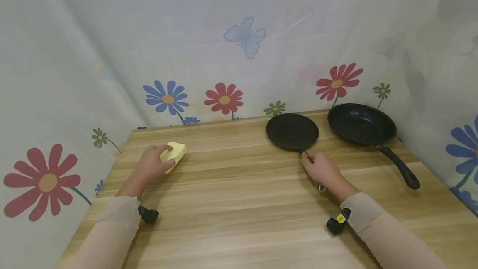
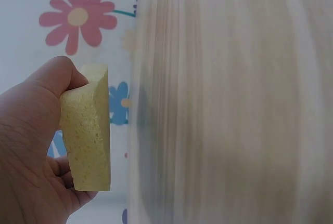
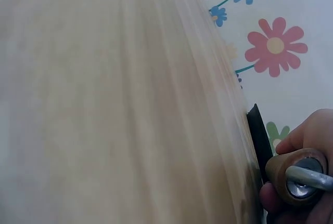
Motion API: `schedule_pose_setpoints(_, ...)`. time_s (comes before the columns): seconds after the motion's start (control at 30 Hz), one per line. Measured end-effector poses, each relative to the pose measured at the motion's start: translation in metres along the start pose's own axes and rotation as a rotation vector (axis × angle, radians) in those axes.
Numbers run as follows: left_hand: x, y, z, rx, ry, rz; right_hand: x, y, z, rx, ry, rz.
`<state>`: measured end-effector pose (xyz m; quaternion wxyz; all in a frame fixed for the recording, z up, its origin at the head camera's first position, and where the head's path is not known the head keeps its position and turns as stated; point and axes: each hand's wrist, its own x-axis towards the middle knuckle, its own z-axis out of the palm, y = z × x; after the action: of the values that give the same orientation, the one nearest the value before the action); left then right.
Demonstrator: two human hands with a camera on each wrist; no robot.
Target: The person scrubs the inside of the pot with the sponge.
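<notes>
My left hand [image 1: 151, 163] pinches a yellow sponge [image 1: 178, 152] between thumb and fingers over the left part of the wooden table. In the left wrist view the sponge [image 2: 88, 135] stands on edge in the grip, its porous face toward the camera. On the right, my right hand [image 1: 323, 171] grips the handle of a flat black pan [image 1: 292, 131] near the table's back edge. The right wrist view shows the handle's wooden end [image 3: 296, 177] with a metal hanging ring [image 3: 309, 178], fingers curled around it, and the dark pan edge [image 3: 259, 135] beyond.
A deeper black frying pan [image 1: 361, 123] sits at the back right corner, its long handle [image 1: 399, 166] angled toward the front right. Behind the table [image 1: 231, 202] hangs a white cloth [image 1: 186, 45] printed with flowers and a butterfly, which also covers both sides.
</notes>
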<state>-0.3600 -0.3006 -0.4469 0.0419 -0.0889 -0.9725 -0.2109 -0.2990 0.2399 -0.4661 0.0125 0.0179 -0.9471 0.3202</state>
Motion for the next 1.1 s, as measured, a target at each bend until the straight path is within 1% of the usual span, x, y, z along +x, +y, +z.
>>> schedule_pose_setpoints(0.17,-0.007,-0.008,-0.003,0.004,-0.002,-0.019,0.0,0.003,0.0,0.0,0.017,-0.005)
schedule_pose_setpoints(0.27,-0.01,-0.01,-0.004,0.003,-0.006,-0.03,-0.001,0.004,-0.001,0.003,0.018,0.0)
schedule_pose_setpoints(0.37,-0.012,-0.01,-0.005,-0.004,-0.003,-0.025,-0.003,0.005,-0.002,-0.025,0.032,0.0)
schedule_pose_setpoints(0.5,-0.014,-0.01,-0.008,-0.016,0.004,-0.03,-0.005,0.004,-0.006,-0.099,0.031,-0.021)
schedule_pose_setpoints(0.63,-0.016,-0.01,-0.01,-0.021,0.002,-0.042,-0.009,0.001,-0.016,-0.185,-0.028,-0.011)
schedule_pose_setpoints(0.67,-0.016,-0.01,-0.01,-0.022,0.0,-0.042,-0.01,0.001,-0.021,-0.198,-0.032,-0.006)
schedule_pose_setpoints(0.73,-0.015,-0.011,-0.009,-0.021,-0.006,-0.044,-0.013,0.001,-0.035,-0.212,0.001,-0.01)
schedule_pose_setpoints(0.77,-0.015,-0.011,-0.009,-0.026,-0.01,-0.051,-0.015,0.002,-0.044,-0.208,0.033,-0.009)
schedule_pose_setpoints(0.87,-0.015,-0.013,-0.008,-0.038,-0.016,-0.074,-0.022,0.009,-0.076,-0.182,0.165,-0.003)
schedule_pose_setpoints(0.9,-0.015,-0.014,-0.008,-0.039,-0.016,-0.083,-0.024,0.013,-0.087,-0.172,0.203,-0.003)
schedule_pose_setpoints(0.97,-0.015,-0.016,-0.009,-0.041,-0.011,-0.093,-0.027,0.025,-0.108,-0.136,0.25,0.012)
schedule_pose_setpoints(1.03,-0.016,-0.019,-0.009,-0.039,-0.006,-0.092,-0.03,0.042,-0.126,-0.092,0.269,0.031)
schedule_pose_setpoints(1.1,-0.017,-0.021,-0.01,-0.037,-0.005,-0.092,-0.031,0.059,-0.14,-0.054,0.282,0.051)
